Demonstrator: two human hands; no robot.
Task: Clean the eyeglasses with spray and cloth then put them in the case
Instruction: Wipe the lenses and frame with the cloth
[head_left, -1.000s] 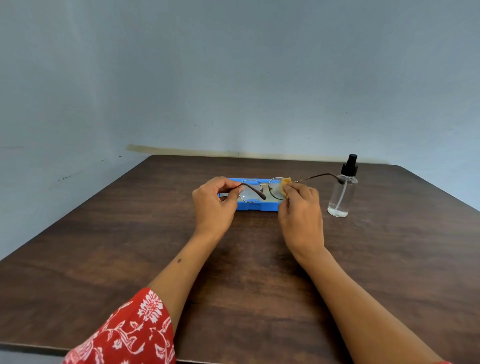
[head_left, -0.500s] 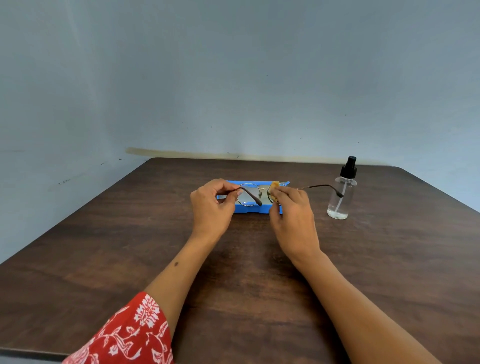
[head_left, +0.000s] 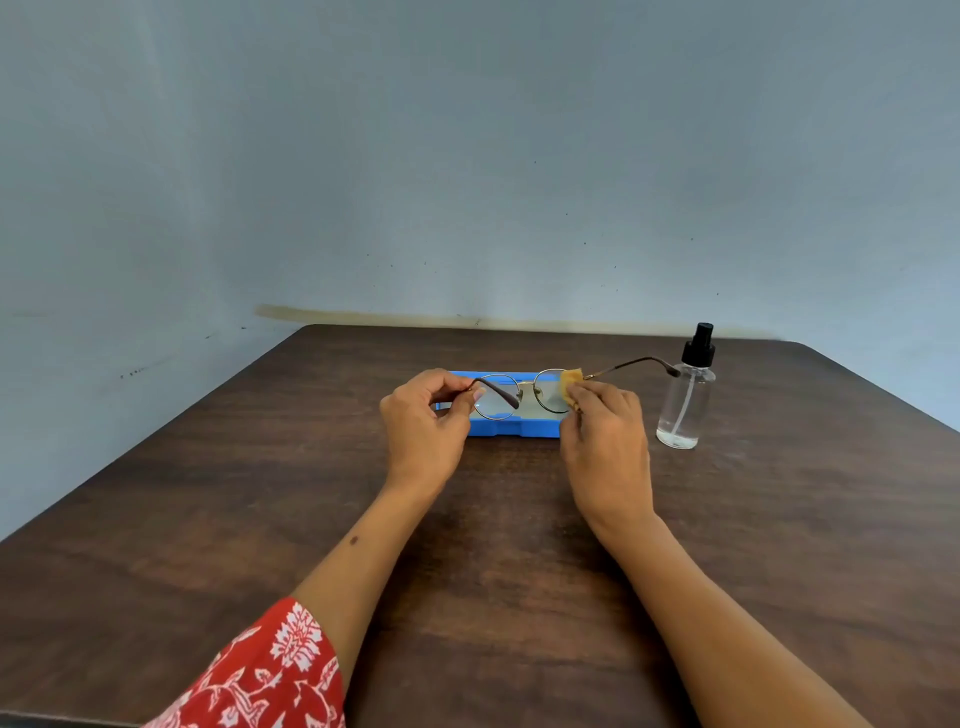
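Observation:
Thin metal round-lens eyeglasses (head_left: 524, 395) hang in the air over an open blue case (head_left: 511, 427) lying on the table. My left hand (head_left: 423, 428) pinches the glasses at the left hinge, its temple folded across the left lens. My right hand (head_left: 605, 441) presses a small yellow cloth (head_left: 570, 389) against the outer edge of the right lens. The right temple sticks out to the right toward a clear spray bottle (head_left: 685, 400) with a black pump top, which stands upright.
The dark wooden table (head_left: 260, 493) ends at a pale blue wall (head_left: 467, 182) just behind the case. A red floral sleeve (head_left: 265, 675) covers my left upper arm at the bottom edge.
The right hand with the cloth has slid from the inner part of the right lens out to its right edge. The glasses stay held over the case.

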